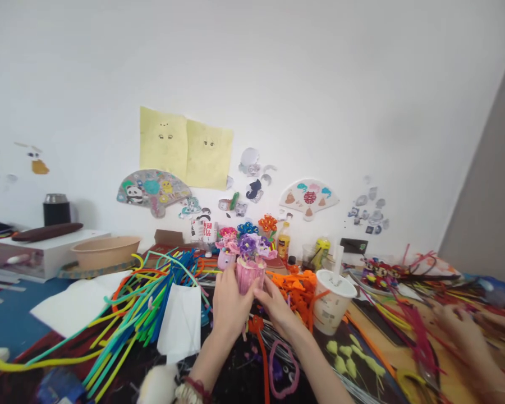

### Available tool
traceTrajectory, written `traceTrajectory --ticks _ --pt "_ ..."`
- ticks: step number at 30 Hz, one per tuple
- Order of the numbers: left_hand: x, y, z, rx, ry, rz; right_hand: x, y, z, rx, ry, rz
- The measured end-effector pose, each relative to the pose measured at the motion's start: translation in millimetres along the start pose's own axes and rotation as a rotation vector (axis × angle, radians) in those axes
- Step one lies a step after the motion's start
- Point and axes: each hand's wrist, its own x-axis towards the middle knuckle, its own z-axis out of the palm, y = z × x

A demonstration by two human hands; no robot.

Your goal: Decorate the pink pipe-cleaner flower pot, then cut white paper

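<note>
While a white wall (320, 101) fills the upper part of the view, a cluttered worktop (21, 317) spreads across the lower part, blue at its left side. Left of the hands sprawls a bundle of blue, green and yellow fuzzy stems (174, 280), with a folded white paper (180, 322) lying against it. Two yellow sheets (164, 151) hang on the wall, side by side.

Both forearms reach forward from the bottom edge and lean toward each other, so that the hands meet near the middle. The left hand (231, 300) is wrapped around the left side of a pink pot, its back turned up and its wrist bent slightly inward. The right hand (278, 306) comes in from the lower right with fingers curled, its thumb and fingertips pinching the pot's lower right side. Far to the right, another person's hand (457, 325) is blurred; I cannot tell what it grasps.

A heap of orange pieces (297, 292) lies just beyond the right hand, next to a white cup (334, 300) with a straw. The pink pot (251, 275) stands upright between the two hands, at the centre of the worktop area, and purple flowers (248, 245) show above its rim. Between the forearms lie a pink loop (295, 377) and, smaller, an orange flower piece (256, 324).
</note>
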Motion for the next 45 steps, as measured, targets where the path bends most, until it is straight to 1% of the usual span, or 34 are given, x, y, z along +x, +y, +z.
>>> traceTrajectory --ticks 9,18,24,31,38,42,45 --pt "-6 1 0.9 -0.030 -0.001 0.019 -4 5 -4 -0.069 0.041 0.020" --pt "-6 -4 7.5 -0.049 -0.052 -0.026 -1 7 -3 -0.026 0.032 0.011" --pt "-6 -3 7.0 -0.081 -0.086 -0.028 1 5 -5 -0.006 0.023 0.021" --pt "-6 0 5.8 -0.117 -0.051 -0.077 -1 -2 -4 0.050 -0.009 0.054" --pt "-5 0 5.4 -0.240 0.006 -0.106 1 -1 -6 0.096 -0.031 0.055" --pt "-4 -1 8.9 -0.339 0.003 -0.108 1 0 -5 0.112 0.002 0.036" --pt "-2 -1 11.7 -0.423 -0.008 -0.143 -1 -1 -5 0.125 0.024 0.029"
